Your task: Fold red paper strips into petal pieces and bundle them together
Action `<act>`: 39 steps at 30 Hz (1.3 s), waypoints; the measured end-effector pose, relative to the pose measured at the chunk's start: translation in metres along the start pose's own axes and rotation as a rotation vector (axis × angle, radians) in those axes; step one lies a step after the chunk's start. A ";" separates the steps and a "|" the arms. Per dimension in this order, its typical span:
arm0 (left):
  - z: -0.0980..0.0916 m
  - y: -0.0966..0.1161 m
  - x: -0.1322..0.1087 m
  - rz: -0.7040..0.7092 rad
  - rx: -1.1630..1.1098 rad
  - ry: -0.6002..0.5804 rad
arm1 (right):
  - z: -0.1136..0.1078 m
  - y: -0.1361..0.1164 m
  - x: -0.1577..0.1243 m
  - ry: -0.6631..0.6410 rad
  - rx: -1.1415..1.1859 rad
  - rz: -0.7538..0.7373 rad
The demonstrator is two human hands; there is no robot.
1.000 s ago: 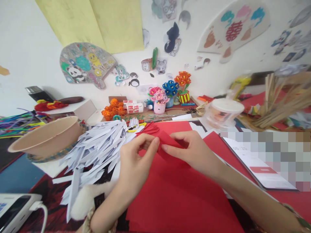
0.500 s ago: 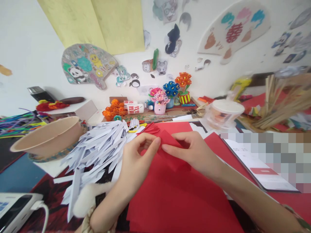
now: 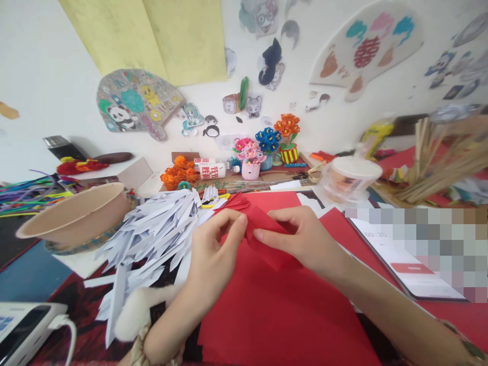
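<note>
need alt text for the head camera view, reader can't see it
A person's left hand and right hand pinch a small red paper piece over a large flat red paper sheet. To their left are a heap of narrow white paper strips and a round tan bowl; behind stand potted craft flowers in pink, blue and orange.

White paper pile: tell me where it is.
In the head view, the white paper pile lies on the left, between the beige bowl and the left hand.
</note>
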State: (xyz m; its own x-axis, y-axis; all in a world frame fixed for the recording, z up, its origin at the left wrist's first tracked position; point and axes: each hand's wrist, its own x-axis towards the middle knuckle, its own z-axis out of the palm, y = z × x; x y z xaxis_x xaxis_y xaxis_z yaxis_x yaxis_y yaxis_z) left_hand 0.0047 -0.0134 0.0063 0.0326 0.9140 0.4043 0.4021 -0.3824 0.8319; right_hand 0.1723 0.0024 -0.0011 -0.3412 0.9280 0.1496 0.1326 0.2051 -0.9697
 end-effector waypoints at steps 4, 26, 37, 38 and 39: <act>-0.003 -0.002 0.002 -0.016 0.055 -0.025 | -0.001 0.001 0.001 -0.001 -0.031 -0.023; -0.006 -0.006 0.002 -0.003 0.107 -0.160 | -0.005 0.000 0.003 0.054 0.062 -0.029; -0.011 -0.001 0.008 -0.139 -0.101 -0.204 | -0.005 0.005 0.006 -0.012 -0.011 0.033; -0.012 -0.001 0.009 -0.182 -0.149 -0.187 | -0.006 0.005 0.007 0.007 0.034 0.046; -0.013 -0.001 0.010 -0.221 -0.200 -0.153 | -0.007 0.005 0.008 0.035 0.086 0.057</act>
State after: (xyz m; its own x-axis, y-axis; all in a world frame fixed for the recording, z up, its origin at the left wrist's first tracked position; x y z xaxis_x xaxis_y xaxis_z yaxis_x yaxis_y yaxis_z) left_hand -0.0073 -0.0055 0.0141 0.1077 0.9817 0.1570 0.2280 -0.1781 0.9572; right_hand 0.1768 0.0129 -0.0038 -0.3022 0.9481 0.0989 0.0704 0.1257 -0.9896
